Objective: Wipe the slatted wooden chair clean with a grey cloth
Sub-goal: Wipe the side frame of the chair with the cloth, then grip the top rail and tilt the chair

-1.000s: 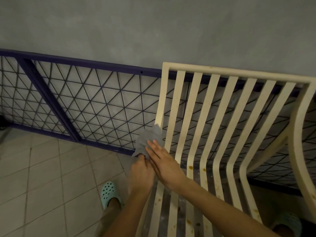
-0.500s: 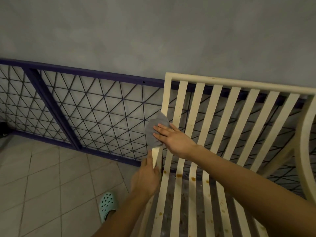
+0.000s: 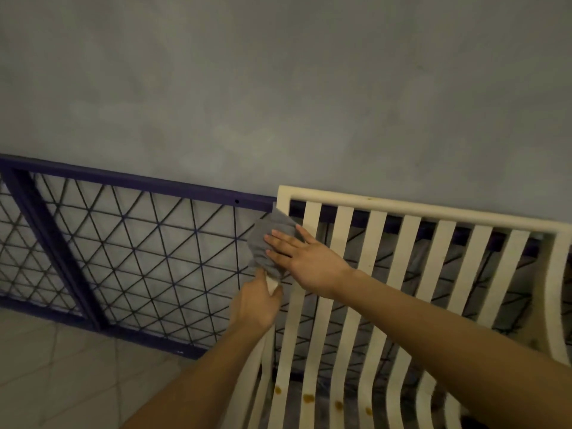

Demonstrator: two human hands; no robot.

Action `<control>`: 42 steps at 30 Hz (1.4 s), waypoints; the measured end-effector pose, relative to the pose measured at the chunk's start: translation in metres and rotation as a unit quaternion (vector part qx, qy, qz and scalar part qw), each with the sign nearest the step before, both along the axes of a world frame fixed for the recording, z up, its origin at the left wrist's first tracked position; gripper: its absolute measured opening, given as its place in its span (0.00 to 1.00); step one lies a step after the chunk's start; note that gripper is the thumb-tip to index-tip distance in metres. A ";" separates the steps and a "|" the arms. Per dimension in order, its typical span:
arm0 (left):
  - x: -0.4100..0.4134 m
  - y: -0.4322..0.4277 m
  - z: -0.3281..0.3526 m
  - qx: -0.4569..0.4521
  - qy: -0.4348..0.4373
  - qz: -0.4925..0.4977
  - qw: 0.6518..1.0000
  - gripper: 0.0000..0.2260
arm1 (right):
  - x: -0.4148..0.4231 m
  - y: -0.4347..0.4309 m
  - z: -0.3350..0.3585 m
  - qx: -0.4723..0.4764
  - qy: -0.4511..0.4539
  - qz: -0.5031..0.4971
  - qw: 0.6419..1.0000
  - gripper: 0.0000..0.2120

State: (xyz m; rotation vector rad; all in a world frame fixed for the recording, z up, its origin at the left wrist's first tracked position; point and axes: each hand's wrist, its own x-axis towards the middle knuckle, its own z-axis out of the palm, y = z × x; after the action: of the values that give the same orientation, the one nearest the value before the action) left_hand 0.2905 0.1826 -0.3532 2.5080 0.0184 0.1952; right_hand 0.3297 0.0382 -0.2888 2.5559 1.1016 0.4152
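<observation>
At the upper left corner of the chair back, in the head camera, I see the crumpled grey fabric cloth (image 3: 262, 239) draped over the outer post of the cream-painted slatted wooden chair (image 3: 411, 209), just under the top rail. The right hand (image 3: 309, 261) lies flat on the cloth. Its fingers (image 3: 278, 243) are straight and spread, pressing the fabric against the post and the first slat, with nothing clenched. The right forearm comes in from the lower right across several slats.

The left hand (image 3: 255, 305) sits just below the cloth. Its fingers are curled round the same outer post in a grasp, and the thumb points up with its tip touching the cloth's lower edge. I can make out a bare strip of pale wood between thumb and palm.

The chair's slats run down towards me and bend forward into the seat. Near the bottom of the view several carry small brown rust-coloured spots (image 3: 308, 397).

Behind the chair stands a dark purple metal fence panel with a diagonal wire lattice (image 3: 139, 243). It leans against or runs along a plain grey plastered wall (image 3: 278, 88). I cannot tell which. Pale square floor tiles (image 3: 55, 382) show at the lower left.
</observation>
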 end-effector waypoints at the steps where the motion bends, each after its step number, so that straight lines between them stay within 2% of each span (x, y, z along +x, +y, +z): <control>1: 0.004 0.002 0.002 0.022 -0.013 -0.006 1.000 0.16 | 0.005 -0.001 0.008 -0.007 -0.011 -0.002 1.000 0.28; 5: 0.017 0.007 0.014 0.102 -0.038 -0.011 0.994 0.19 | 0.020 -0.004 0.029 -0.024 -0.051 -0.016 0.998 0.28; 7: 0.026 0.005 0.026 0.077 -0.040 -0.019 0.996 0.19 | 0.024 -0.004 0.034 -0.021 -0.062 -0.029 0.997 0.28; 11: 0.026 -0.008 0.041 -0.058 0.012 -0.033 0.998 0.16 | 0.018 0.006 0.028 0.026 -0.052 -0.065 0.996 0.28; 14: 0.005 -0.015 0.021 -0.068 0.066 -0.030 0.995 0.15 | -0.007 0.013 -0.009 0.017 -0.005 -0.059 0.998 0.29; 18: -0.006 -0.010 0.005 -0.033 0.089 -0.024 0.995 0.07 | -0.021 0.015 -0.027 -0.010 0.031 -0.049 0.998 0.28; 21: 0.000 -0.002 0.011 -0.033 0.050 -0.036 0.998 0.08 | -0.010 0.010 -0.006 -0.030 0.010 -0.035 0.999 0.26; 24: 0.012 -0.002 0.032 -0.093 -0.033 -0.039 0.994 0.12 | 0.008 -0.001 0.025 -0.025 -0.026 -0.050 0.998 0.26; 26: 0.025 -0.004 0.055 -0.101 -0.094 -0.052 0.989 0.14 | 0.020 -0.004 0.044 -0.010 -0.050 -0.057 0.997 0.26; 28: 0.040 -0.005 0.078 -0.107 -0.144 -0.067 0.982 0.17 | 0.028 -0.003 0.058 0.020 -0.062 -0.075 0.995 0.27; 30: 0.051 -0.009 0.098 -0.107 -0.171 -0.078 0.976 0.18 | 0.035 -0.004 0.067 0.094 -0.057 -0.113 0.987 0.27; 35: 0.069 -0.021 0.134 -0.036 -0.190 -0.079 0.978 0.14 | 0.042 -0.007 0.081 0.238 -0.024 -0.137 0.961 0.14; 38: 0.073 -0.032 0.142 0.043 -0.169 -0.058 0.983 0.12 | 0.040 -0.013 0.089 0.304 -0.005 -0.152 0.940 0.15; 42: 0.076 -0.050 0.150 0.075 -0.172 -0.074 0.979 0.08 | 0.038 -0.033 0.101 0.387 0.044 -0.159 0.907 0.17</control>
State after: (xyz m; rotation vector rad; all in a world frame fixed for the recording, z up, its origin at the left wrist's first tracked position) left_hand 0.3664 0.1328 -0.2028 2.5767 -0.3344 0.5837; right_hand 0.3676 0.0053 -0.1874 3.3956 0.5712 0.7768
